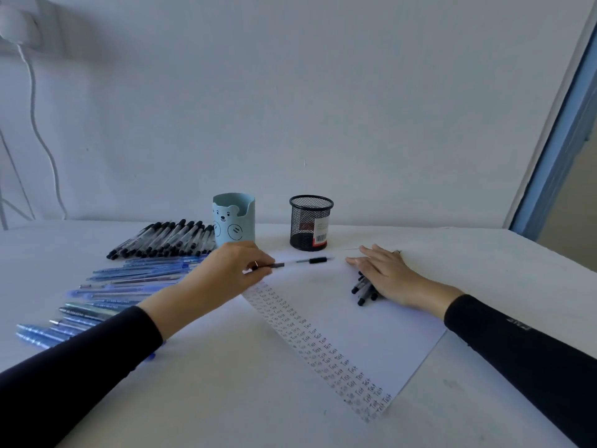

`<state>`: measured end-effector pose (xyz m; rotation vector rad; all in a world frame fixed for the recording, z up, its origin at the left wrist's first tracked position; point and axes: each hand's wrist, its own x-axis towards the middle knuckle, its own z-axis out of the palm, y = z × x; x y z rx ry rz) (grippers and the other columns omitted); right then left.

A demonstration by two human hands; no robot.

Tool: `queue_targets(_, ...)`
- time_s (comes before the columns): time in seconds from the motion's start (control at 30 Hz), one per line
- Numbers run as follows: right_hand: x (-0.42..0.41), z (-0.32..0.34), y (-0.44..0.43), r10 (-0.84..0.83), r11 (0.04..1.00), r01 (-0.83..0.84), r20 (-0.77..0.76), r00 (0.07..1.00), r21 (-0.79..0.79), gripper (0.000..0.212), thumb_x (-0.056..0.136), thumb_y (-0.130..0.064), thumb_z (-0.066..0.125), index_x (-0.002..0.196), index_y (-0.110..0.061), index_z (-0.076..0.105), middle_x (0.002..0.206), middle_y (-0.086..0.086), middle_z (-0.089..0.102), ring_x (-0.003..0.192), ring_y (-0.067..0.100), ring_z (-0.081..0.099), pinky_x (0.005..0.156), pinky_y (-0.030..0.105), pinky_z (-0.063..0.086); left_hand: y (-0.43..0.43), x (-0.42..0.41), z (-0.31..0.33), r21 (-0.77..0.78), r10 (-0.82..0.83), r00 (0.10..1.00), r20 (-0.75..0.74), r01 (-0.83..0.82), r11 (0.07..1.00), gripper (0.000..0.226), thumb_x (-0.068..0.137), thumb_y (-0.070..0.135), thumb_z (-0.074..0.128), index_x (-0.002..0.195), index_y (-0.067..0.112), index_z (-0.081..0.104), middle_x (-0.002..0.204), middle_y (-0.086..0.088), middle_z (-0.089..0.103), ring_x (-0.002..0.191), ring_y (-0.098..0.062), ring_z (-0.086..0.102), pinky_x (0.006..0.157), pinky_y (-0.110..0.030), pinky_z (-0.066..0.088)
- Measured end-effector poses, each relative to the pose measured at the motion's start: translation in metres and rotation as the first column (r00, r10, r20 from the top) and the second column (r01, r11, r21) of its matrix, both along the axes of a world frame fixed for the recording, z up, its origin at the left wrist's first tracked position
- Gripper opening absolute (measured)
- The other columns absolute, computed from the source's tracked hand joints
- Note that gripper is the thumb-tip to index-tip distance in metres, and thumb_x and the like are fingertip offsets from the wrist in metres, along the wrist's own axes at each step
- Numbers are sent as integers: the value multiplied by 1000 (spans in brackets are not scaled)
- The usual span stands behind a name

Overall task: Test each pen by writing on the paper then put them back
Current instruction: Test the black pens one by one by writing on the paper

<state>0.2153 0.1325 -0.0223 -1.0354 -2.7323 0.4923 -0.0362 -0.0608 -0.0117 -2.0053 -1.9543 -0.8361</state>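
White table (pixel 484 270) carries the paper (pixel 349 321); left hand (pixel 231 270) pinches a clear pen (pixel 310 261) over its top edge; right hand (pixel 386 273) lies flat, fingers straight, on black pens (pixel 363 291).

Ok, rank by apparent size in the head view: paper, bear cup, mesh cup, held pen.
1. paper, by far the largest
2. bear cup and mesh cup: look alike, left unranked
3. held pen: thin, its end hidden in the left hand
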Motion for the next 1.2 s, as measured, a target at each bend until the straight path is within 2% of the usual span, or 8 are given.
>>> queue_targets(0.17,-37,-3,-6,18,999,-19,55,998,33,55,103,-51,12,151,-34,34,163,-3,17,151,15,1,122,43,-5,-12,-21,28,294,53,986,156,-98,951,18,85,12,73,103,14,74,86,2,66,69,-9,61,71,-15,51)
queue_targets(0.3,-45,-3,-12,51,983,-39,-63,997,180,50,105,-45,20,141,-28,50,151,-8,42,144,14,26,121,38,8,-26,-47,48,374,189,934,302,-298,878,15,86,15,72,100,16,74,86,1,68,72,-1,60,69,-5,46)
queue_targets(0.5,-39,11,-22,279,960,-271,-175,944,70,31,80,-44,43,107,-47,60,118,-27,56,120,-2,42,106,26,35,-39,-101,35,100,497,768,404,-578,810,12,90,26,66,81,19,71,73,0,67,63,-10,58,61,-20,44)
queue_targets(0.63,-38,13,-21,314,950,-311,-158,936,44,26,90,-16,61,110,-31,68,117,-26,53,115,0,50,95,9,35,-44,-135,19,-9,633,701,327,-668,744,37,88,24,63,55,15,49,53,-6,43,53,-19,36,54,-26,31)
queue_targets(0.77,-35,19,-19,341,940,-337,-108,934,53,19,95,-19,60,102,-34,71,119,-16,56,108,1,58,86,1,36,-48,-143,14,6,653,706,275,-680,733,46,90,18,62,50,10,42,48,-9,38,49,-22,33,52,-27,30)
queue_targets(0.97,-35,26,-29,342,939,-341,-236,909,47,20,99,-30,54,102,-50,54,103,-8,64,97,15,62,90,38,50,-44,-142,7,-18,670,704,237,-686,727,33,90,22,66,69,-3,69,72,-19,69,66,-30,60,64,-36,51)
queue_targets(1.1,-44,42,-42,278,950,-310,-385,880,-21,10,96,-44,50,102,-51,55,98,14,60,93,29,57,92,41,44,-47,-141,7,-24,673,716,185,-682,731,25,91,28,64,84,6,71,91,-15,70,85,-30,63,72,-36,48)
queue_targets(1.2,-50,54,-44,185,926,-328,-528,829,-189,41,80,-70,59,102,-36,59,92,8,70,89,22,63,86,36,41,-45,-125,16,16,595,791,141,-603,798,23,93,29,61,103,10,72,98,-8,62,87,-22,56,75,-30,39)
